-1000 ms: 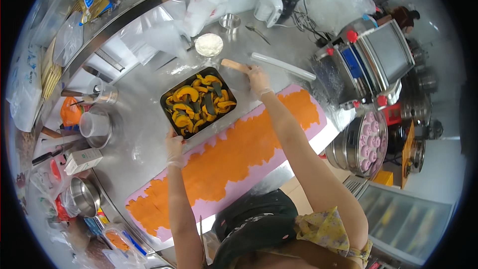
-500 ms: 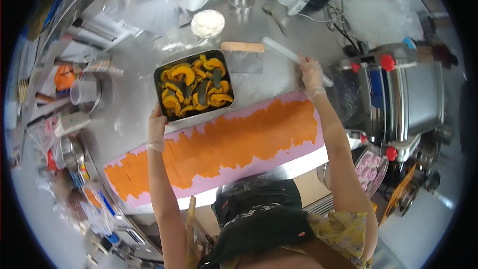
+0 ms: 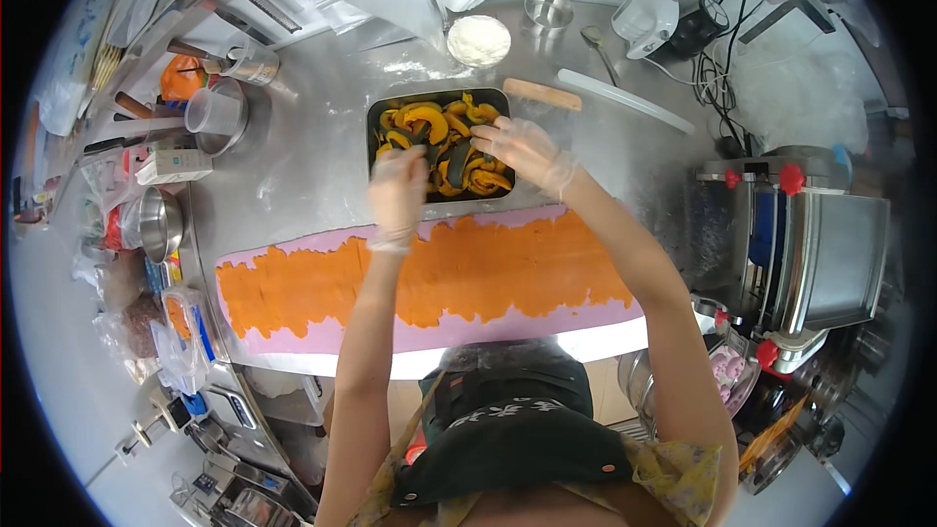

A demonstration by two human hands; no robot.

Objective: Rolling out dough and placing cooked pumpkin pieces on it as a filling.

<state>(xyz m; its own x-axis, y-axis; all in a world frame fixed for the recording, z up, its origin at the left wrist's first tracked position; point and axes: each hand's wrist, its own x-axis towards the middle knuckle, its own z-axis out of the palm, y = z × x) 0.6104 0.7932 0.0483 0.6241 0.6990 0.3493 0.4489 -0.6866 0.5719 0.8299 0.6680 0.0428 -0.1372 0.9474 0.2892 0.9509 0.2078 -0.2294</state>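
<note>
A dark rectangular tray (image 3: pixel 373 127) of sliced, green-skinned pumpkin (image 3: pixel 451 158) stands on the steel worktop. Both my hands wear clear gloves. Over the tray's near left corner is my left hand (image 3: pixel 398 193), its fingers bent in and smeared by motion. From the right, my right hand (image 3: pixel 527 151) reaches across the tray rim, fingers stretched out and touching or just above the slices. Below the tray lies a long pinkish-purple dough sheet (image 3: pixel 439 340), largely covered by an uneven orange layer (image 3: pixel 488 263). My left forearm crosses above it.
Behind the tray are a wooden-handled scraper (image 3: pixel 543 94), a white rod (image 3: pixel 625 101), a bowl of white powder (image 3: pixel 478 41), a metal bowl (image 3: pixel 549 10) and a spoon (image 3: pixel 600 54). A roller machine (image 3: pixel 820 254) stands right; containers (image 3: pixel 215 109) crowd the left.
My right hand has left the white rod and come over to the pumpkin tray. My left hand has moved from the tray's near left edge to above its corner. The view has shifted.
</note>
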